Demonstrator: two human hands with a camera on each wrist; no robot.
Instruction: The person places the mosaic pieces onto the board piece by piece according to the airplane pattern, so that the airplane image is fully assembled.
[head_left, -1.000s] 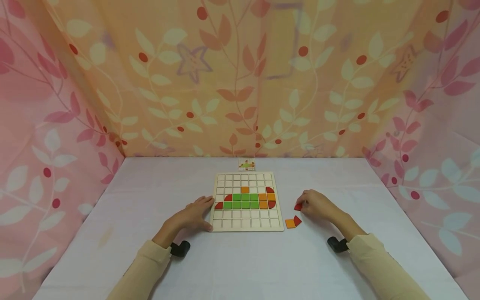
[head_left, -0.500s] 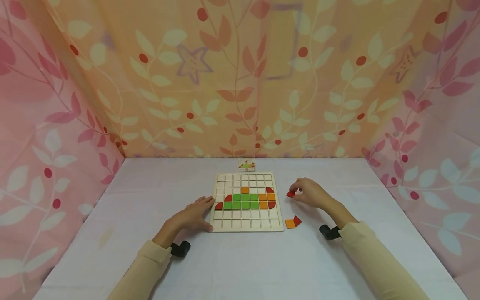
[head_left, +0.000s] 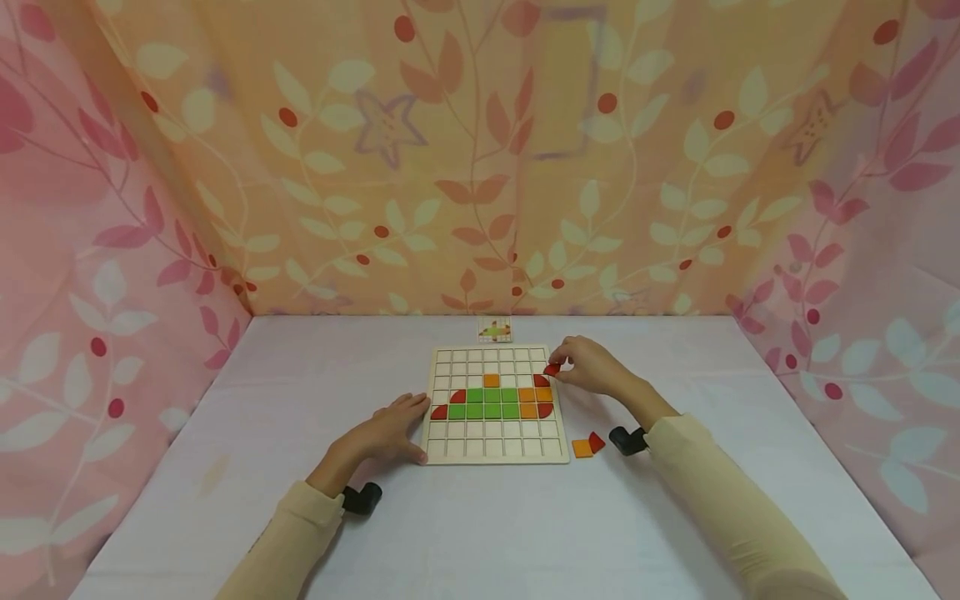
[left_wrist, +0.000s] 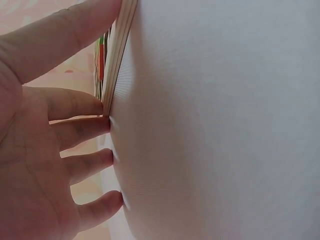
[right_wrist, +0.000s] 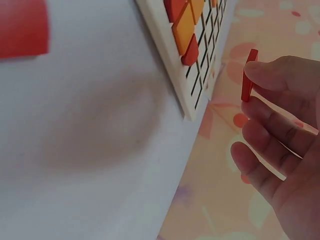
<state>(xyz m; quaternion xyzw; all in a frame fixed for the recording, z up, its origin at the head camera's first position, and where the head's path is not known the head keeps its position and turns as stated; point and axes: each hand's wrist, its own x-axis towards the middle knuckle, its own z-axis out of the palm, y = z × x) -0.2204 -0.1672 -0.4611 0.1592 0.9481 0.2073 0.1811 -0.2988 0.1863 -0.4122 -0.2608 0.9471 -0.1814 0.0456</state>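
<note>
A wooden grid board (head_left: 495, 462) lies on the table with green, orange and red tiles set in its squares. My left hand (head_left: 390, 428) rests at the board's left edge. In the left wrist view its thumb and index finger (left_wrist: 75, 103) touch that edge, fingers spread. My right hand (head_left: 596, 369) pinches a rounded red tile (right_wrist: 249, 77) between thumb and fingertips. That tile is above the board's upper right edge, near a red tile (head_left: 542, 381) set in the grid. The right wrist view shows the held tile edge-on, clear of the board.
A square orange tile (head_left: 582, 448) and a loose red tile (head_left: 596, 442) lie right of the board. Behind the board is a small picture card (head_left: 495, 330) with a coloured grid pattern. Patterned curtains (head_left: 480, 167) enclose the white table (head_left: 480, 533) at the back and sides.
My right hand has lifted the red tile off the table at the right and carried it left and away from me to the board's edge. The left hand stays in place.
</note>
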